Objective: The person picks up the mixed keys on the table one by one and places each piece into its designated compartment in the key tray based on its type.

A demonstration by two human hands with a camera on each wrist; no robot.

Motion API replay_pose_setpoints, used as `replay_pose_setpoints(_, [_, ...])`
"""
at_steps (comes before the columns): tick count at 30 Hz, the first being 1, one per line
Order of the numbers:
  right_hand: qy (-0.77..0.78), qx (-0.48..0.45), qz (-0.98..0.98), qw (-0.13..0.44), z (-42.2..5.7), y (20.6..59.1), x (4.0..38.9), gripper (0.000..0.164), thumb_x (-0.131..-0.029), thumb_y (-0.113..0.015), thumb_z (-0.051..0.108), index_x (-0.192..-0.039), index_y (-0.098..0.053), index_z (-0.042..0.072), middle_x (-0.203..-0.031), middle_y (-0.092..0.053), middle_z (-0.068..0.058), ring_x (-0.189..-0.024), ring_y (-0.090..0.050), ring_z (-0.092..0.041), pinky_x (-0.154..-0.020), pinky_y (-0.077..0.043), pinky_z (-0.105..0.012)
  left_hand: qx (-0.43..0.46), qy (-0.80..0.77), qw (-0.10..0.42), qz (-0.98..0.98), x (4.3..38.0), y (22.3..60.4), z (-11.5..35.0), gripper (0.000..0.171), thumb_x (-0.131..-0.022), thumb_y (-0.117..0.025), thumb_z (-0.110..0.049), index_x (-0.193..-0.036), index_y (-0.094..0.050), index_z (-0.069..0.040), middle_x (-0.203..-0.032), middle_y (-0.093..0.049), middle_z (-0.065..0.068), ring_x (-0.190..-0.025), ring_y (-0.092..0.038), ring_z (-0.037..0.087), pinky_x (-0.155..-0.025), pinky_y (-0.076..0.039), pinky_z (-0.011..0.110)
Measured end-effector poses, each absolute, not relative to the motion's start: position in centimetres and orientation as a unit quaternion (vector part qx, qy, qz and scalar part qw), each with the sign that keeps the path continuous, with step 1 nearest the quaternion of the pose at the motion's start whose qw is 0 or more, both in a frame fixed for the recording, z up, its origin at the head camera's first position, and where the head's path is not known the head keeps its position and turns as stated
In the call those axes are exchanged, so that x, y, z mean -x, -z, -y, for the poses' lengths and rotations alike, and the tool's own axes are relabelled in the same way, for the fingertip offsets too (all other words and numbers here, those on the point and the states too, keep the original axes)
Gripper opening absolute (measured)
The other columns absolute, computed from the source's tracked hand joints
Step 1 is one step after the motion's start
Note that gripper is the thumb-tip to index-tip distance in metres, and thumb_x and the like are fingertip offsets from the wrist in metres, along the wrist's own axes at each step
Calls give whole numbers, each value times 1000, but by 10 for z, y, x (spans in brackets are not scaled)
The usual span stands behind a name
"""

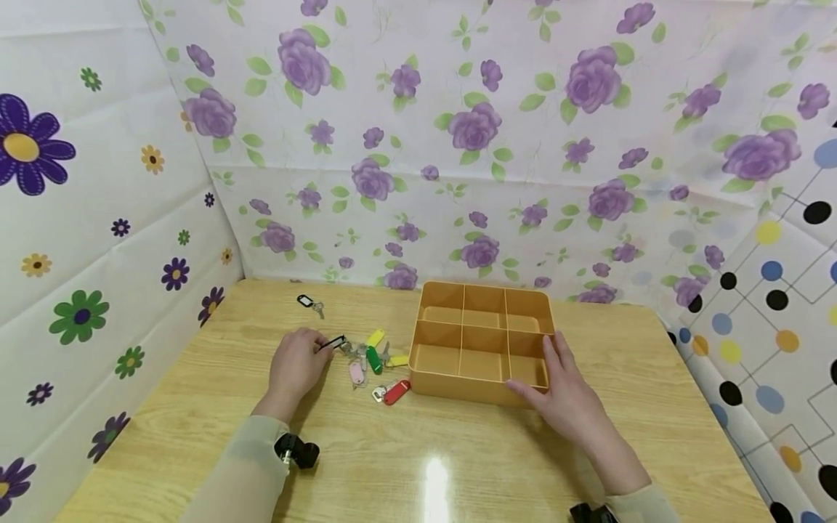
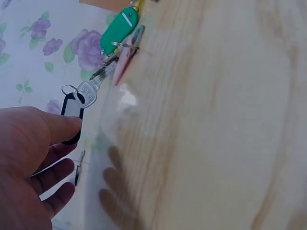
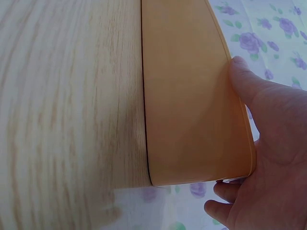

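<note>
Wood table [image 1: 510, 465], tan six-slot box [image 1: 458, 385] sitting on it. Right hand [image 1: 570, 399] has the box by its near right corner, thumb on the front rim. Left hand [image 1: 297, 367] is beside a messy pile of key tags [image 1: 373, 359], thumb and finger pinching a black tag [image 2: 72, 106], key [image 2: 87, 92] on its ring

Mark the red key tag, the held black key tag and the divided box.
Red key tag [image 1: 397, 392]: head view, middle of its face.
Black key tag [image 2: 72, 107]: left wrist view, its pale label.
Divided box [image 1: 458, 386]: head view, front wall.
</note>
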State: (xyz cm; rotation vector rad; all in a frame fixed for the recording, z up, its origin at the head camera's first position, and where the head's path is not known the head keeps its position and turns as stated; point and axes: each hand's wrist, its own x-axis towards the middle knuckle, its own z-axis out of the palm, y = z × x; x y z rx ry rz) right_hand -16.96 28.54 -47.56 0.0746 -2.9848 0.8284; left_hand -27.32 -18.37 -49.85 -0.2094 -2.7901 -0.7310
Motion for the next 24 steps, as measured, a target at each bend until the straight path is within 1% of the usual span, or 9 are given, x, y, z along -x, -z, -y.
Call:
replay_pose_setpoints(5, [-270,-27,962,22,-285,475,169,118,-103,-63,73,-175,-8,-2,-182,8,-23,-153,-34,-62,-92,-58,-68,62,275,121,952,270,489,179,14,-106,-78,-15,-110,-81,-2,-120,-75,21,-117,-66,46,-93,-54,61])
replay_pose_setpoints(8, [-271,-27,962,21,-285,475,169,117,-103,-64,72,-175,-8,-2,-182,8,-23,-153,-33,-62,-93,-58,-69,52,295,116,947,270,486,177,18,-107,-77,-17,-115,-81,-1,-126,-75,22,-124,-65,47,-99,-54,63])
replay_pose_setpoints(11, [-272,-26,962,19,-285,475,169,117,-104,-64,72,-175,-7,-2,-182,8,-23,-154,-32,-62,-96,-56,-70,45,315,113,941,270,485,175,20,-108,-76,-19,-117,-80,-2,-129,-75,22,-125,-66,46,-99,-54,62])
replay_pose_setpoints(15, [-273,-25,962,18,-286,475,170,117,-103,-64,72,-175,-7,-1,-183,9,-22,-153,-33,-61,-95,-56,-69,34,336,106,935,269,482,171,21,-109,-74,-21,-117,-79,-3,-133,-74,22,-115,-70,40,-92,-55,56])
replay_pose_setpoints(18, [-272,-26,962,18,-286,475,170,118,-103,-63,73,-175,-6,-1,-183,9,-21,-153,-35,-61,-94,-57,-69,27,354,98,930,268,478,169,21,-110,-72,-23,-117,-78,-4,-137,-73,22,-96,-68,37,-81,-52,49])
replay_pose_setpoints(19, [-271,-26,962,18,-286,475,170,118,-103,-63,73,-175,-6,-1,-183,9,-21,-152,-35,-61,-94,-57,-69,25,356,97,929,268,476,169,21,-111,-71,-23,-117,-78,-5,-139,-73,21,-96,-69,35,-80,-52,46])
replay_pose_setpoints(21, [-271,-27,962,18,-286,476,170,118,-103,-63,73,-175,-7,-1,-183,9,-21,-152,-35,-61,-94,-57,-68,27,367,95,925,267,474,168,21,-112,-70,-23,-117,-77,-5,-141,-72,20,-91,-67,35,-77,-49,44])
replay_pose_setpoints(22, [-271,-27,962,19,-286,476,170,118,-103,-63,74,-175,-7,-1,-183,9,-22,-152,-36,-61,-94,-57,-68,28,377,93,921,267,472,167,21,-112,-69,-23,-118,-77,-4,-142,-72,19,-88,-66,38,-76,-49,45])
replay_pose_setpoints(24, [-271,-26,962,19,-287,476,171,118,-103,-63,73,-175,-7,-1,-183,9,-22,-152,-36,-61,-95,-57,-69,30,390,91,916,267,470,166,22,-112,-69,-23,-119,-76,-4,-144,-71,17,-102,-69,39,-86,-53,48])
